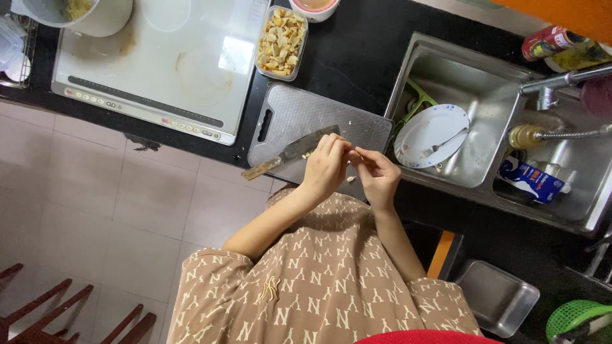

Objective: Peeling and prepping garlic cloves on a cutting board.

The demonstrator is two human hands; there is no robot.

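Two hands (325, 167) (377, 175) pinch a small clove over the cutting board (306, 118), fingers closed. Knife (290, 153) overhanging the table edge could fall

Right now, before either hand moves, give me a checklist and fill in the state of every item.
1. Knife out of the hands: ok. It lies flat on the grey cutting board.
2. Blade clear of the left hand: not ok. The hand is right over the blade's tip.
3. Grip on the small pale piece: ok. Fingertips of the left hand and the right hand meet on it.
4. Container of pale chunks open: ok. There is no lid on it.
5. Knife handle inside the counter edge: not ok. Its end appears to stick out past the edge.
6. State of the held piece: cannot tell. It is too small to see.
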